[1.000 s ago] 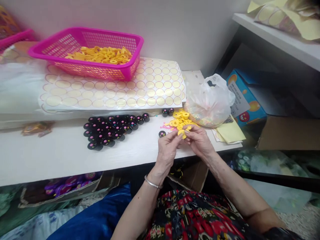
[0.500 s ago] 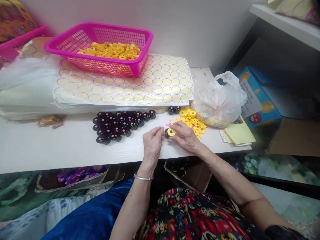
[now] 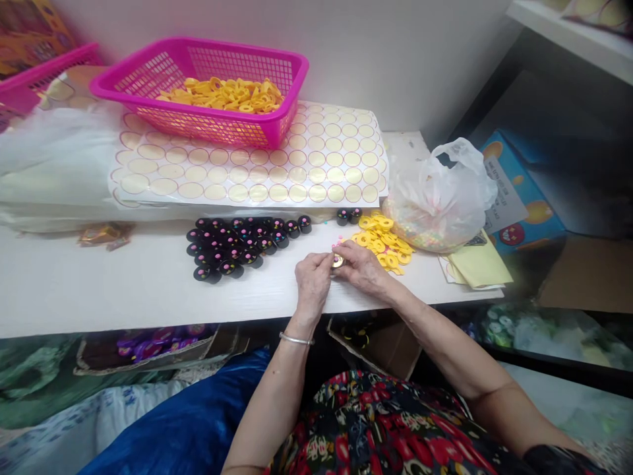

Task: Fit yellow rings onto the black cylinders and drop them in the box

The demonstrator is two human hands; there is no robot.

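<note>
Between my two hands, just above the table, is a small round black piece (image 3: 338,266) with a yellow ring (image 3: 339,260) on its top. My right hand (image 3: 364,269) grips it from the right, thumb and fingers closed round its side. My left hand (image 3: 313,278) is closed in a pinch, its fingertips against the left side of the same piece and partly hiding it. A small pink spot shows in the ring's middle. Loose yellow rings (image 3: 386,241) lie in a pile beyond my right hand, with tiny pink beads (image 3: 337,241) near my fingertips.
Black round pieces with pink dots (image 3: 232,247) stand grouped on the left; two more (image 3: 349,216) stand behind my hands. A pink basket (image 3: 277,128) of yellow rings rests on sticker sheets (image 3: 316,175). A knotted plastic bag (image 3: 440,198) and yellow paper (image 3: 479,264) lie right.
My left hand has moved right, so its fingertips now meet the black piece. The yellow ring, held slightly off to the side before, now sits over the black piece.
</note>
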